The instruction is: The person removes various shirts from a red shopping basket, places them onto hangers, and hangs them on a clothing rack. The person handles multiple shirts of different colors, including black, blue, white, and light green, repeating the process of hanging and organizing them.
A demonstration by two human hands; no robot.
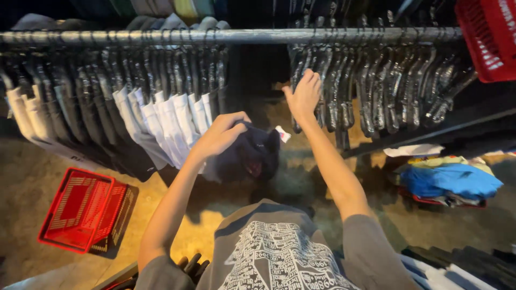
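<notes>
A metal rail (231, 36) runs across the top of the view, and everything here sits in relation to it. The person's left hand (221, 134) is below the rail, fingers clenched around a dark garment (252, 153) that hangs bunched up beneath the gap in the rail's clothes (a small white tag shows at its edge). The right hand (304, 95) reaches higher, just under the rail, its fingers curled against the first of the empty dark hangers (371, 86) that crowd the rail's right stretch; whether it truly grips one I cannot tell. On the rail's left stretch hang white shirts (172, 121), with grey and darker ones further left. Below the rail on the left, on the floor, lies a red basket (80, 209). Another red basket (486, 35) sits up by the rail's right end. Below the rail on the right, a heap of folded clothes (449, 180), blue on top, rests low down. The person wears a grey printed t-shirt (279, 252).
</notes>
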